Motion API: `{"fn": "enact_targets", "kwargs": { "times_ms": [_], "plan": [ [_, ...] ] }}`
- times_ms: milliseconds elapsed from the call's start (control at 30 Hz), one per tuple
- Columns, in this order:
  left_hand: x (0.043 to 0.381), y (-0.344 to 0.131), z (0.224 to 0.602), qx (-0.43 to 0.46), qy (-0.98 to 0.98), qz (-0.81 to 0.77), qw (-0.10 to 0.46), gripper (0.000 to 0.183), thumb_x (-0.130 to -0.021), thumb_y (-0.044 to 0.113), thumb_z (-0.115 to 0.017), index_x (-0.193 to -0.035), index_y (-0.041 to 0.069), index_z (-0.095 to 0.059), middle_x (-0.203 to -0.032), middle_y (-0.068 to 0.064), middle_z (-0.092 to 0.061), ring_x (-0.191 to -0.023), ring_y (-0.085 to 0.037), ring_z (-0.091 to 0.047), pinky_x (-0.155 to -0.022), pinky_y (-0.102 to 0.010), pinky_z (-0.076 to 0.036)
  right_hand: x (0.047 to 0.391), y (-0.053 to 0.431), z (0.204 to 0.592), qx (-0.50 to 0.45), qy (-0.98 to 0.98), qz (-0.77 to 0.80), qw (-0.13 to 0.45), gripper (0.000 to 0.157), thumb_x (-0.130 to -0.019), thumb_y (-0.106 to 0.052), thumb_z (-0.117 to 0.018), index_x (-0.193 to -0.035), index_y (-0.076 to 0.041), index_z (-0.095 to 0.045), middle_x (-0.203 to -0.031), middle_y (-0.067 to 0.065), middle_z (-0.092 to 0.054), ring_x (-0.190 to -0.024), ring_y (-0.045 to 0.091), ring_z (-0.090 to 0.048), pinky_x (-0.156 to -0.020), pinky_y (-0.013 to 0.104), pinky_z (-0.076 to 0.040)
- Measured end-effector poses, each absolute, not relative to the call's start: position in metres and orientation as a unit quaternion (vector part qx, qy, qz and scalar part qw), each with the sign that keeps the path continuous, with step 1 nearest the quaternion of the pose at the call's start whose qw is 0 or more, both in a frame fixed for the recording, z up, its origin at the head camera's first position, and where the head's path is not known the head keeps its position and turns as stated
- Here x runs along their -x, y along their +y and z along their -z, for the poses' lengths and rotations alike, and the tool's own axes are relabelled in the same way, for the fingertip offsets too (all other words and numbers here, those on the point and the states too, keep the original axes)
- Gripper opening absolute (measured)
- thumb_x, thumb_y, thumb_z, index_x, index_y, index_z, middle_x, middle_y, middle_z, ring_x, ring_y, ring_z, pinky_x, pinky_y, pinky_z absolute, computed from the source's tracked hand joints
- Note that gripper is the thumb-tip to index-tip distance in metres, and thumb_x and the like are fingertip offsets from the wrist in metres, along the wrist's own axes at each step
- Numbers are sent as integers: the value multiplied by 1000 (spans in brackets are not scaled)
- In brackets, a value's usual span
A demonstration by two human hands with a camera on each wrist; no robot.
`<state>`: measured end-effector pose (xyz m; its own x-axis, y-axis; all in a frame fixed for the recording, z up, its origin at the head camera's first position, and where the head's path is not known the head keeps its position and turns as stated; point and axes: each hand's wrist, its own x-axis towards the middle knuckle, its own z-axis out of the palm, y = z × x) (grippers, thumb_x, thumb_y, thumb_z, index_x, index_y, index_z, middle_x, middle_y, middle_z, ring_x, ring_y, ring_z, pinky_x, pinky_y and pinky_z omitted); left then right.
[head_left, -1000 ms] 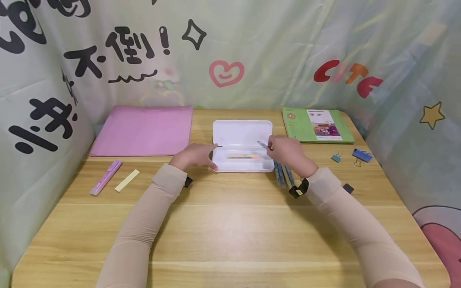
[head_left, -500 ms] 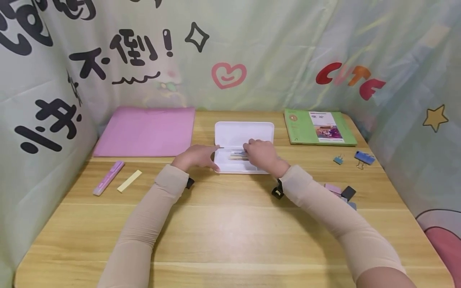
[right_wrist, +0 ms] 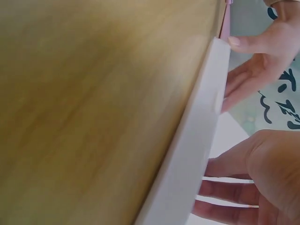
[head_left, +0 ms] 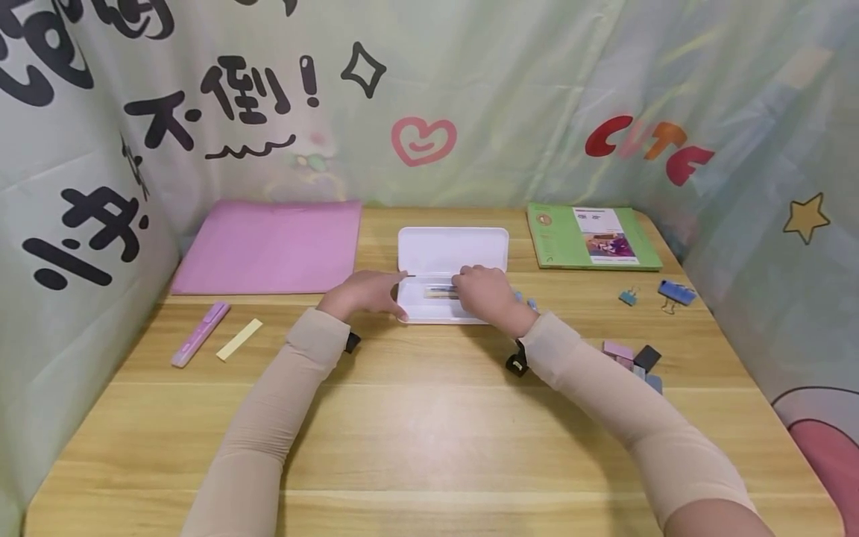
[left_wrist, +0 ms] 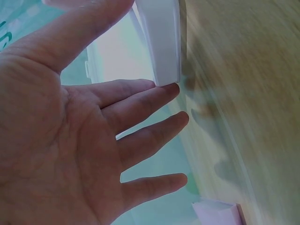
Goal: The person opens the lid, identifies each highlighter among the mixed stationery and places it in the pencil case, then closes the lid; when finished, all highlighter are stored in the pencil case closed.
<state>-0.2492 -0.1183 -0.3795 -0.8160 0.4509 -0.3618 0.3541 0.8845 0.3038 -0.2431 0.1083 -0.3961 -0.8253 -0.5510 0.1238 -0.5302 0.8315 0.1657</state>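
Note:
A white pencil case (head_left: 452,250) lies open in the middle of the table, its lid tipped back. Slim pencils (head_left: 439,293) lie in its tray, a bluish one among them. My left hand (head_left: 365,292) spans the case's left end with fingers spread and fairly straight; in the left wrist view (left_wrist: 93,122) fingertips touch the white end wall. My right hand (head_left: 486,292) reaches down into the case's right half, over the pencils' ends. In the right wrist view its fingertips (right_wrist: 229,192) go behind the front wall, so I cannot tell whether they still pinch a pencil.
Blue pen ends (head_left: 532,304) show beside the right wrist. Small blocks (head_left: 647,358) and binder clips (head_left: 676,292) lie to the right, below a green book (head_left: 557,239). A pink folder (head_left: 268,246), slim pink case (head_left: 201,334) and yellow strip (head_left: 239,339) are left.
My right hand has moved left from the case's right edge into its tray, carrying a slim blue pencil, which now lies among the others. My left hand has stayed at the case's left end.

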Motion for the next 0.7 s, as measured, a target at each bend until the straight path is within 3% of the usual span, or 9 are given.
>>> {"fn": "enact_targets", "kwargs": {
  "times_ms": [267, 467, 700],
  "plan": [
    [249, -114, 381, -210, 946, -114, 220, 92, -66, 55, -65, -139, 24, -20, -137, -2, -31, -109, -23, -41, -88, -41, -33, 226, 147, 379, -190, -981, -8, 43, 11, -82, -16, -51, -76, -11, -59, -64, 2, -49, -54, 18, -46, -40, 32, -35],
    [250, -116, 383, -209, 946, -114, 220, 91, -66, 56, -64, -139, 25, -19, -138, -2, -29, -112, -25, -40, -90, -43, -30, 212, 188, 369, -109, -994, 16, -22, 20, -82, -21, -52, -67, -8, -53, -56, 4, -47, -49, 21, -45, -38, 35, -33],
    [250, -117, 382, -209, 946, -110, 224, 92, -66, 56, -64, -139, 23, -18, -138, -3, -29, -115, -27, -37, -90, -44, -30, 199, 207, 366, -95, -992, 27, -78, 29, -86, -26, -47, -60, -13, -51, -54, 2, -47, -52, 20, -45, -41, 37, -32]
  ]
}}
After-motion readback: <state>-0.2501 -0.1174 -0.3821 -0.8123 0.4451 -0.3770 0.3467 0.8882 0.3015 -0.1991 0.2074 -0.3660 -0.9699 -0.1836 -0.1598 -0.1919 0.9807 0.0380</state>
